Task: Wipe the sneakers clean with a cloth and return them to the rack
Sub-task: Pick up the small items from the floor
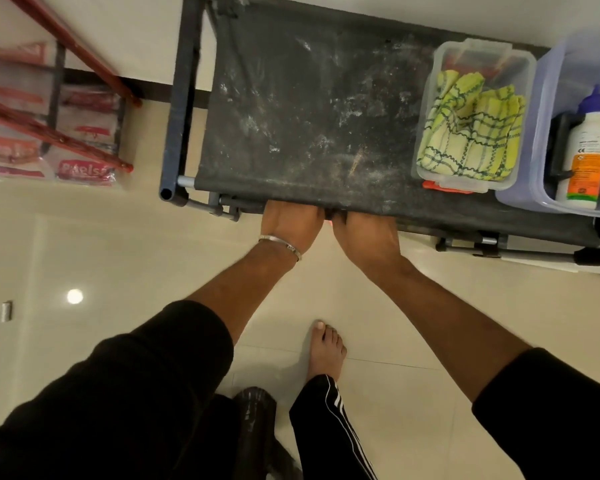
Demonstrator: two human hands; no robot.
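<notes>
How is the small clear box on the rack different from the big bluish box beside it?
The small clear box is smaller and shows in full; the big bluish box is larger and cut by the picture's right edge. The small clear box holds a yellow checked cloth; the big bluish box holds a white bottle. Both stand open on the rack.

Single head cam, steep downward look, wide-angle.
View drops from head height almost straight down onto the rack [291, 109] top shelf and the tiled floor [153, 244] in front of it. Rack fills the upper frame, tilted clockwise; both forearms enter from the bottom edge, left hand [288, 220] and right hand [368, 233] mid-frame at the shelf's near edge. A bare foot [326, 348] shows directly below. Edges bend from lens distortion. No second view to overlap.
</notes>
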